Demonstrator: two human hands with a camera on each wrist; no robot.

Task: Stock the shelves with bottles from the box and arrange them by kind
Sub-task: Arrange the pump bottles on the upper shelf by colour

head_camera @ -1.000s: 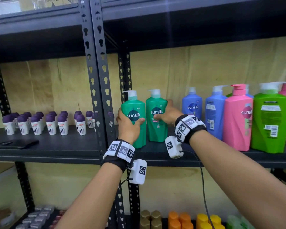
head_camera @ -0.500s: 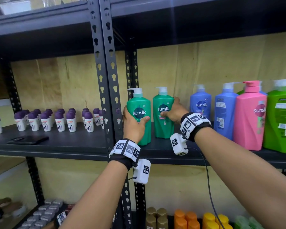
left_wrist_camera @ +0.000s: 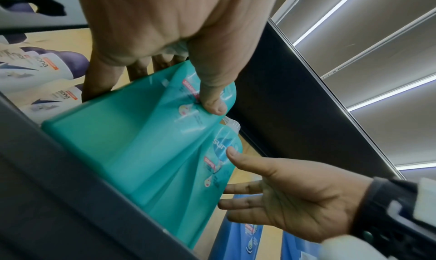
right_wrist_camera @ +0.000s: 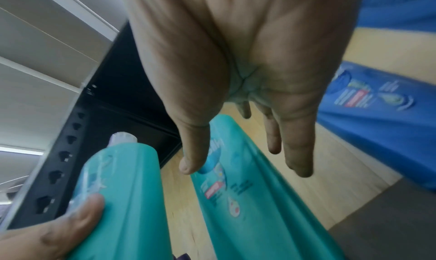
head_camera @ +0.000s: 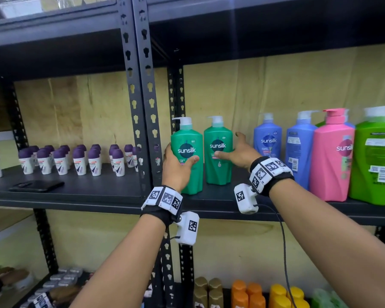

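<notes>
Teal-green plastic fills the left hand [head_camera: 176, 167], which grips one upright sunsilk pump bottle [head_camera: 187, 156] on the dark metal shelf [head_camera: 98, 194]. The right hand [head_camera: 238, 152] is spread wide, fingers straight, beside the second teal-green pump bottle [head_camera: 218, 152]; its thumb seems to brush the label. Right of that hand stand blue, pink and lime bottles, grouped by colour. Both teal ones look placed; the box is out of view, so what remains is unclear.
</notes>
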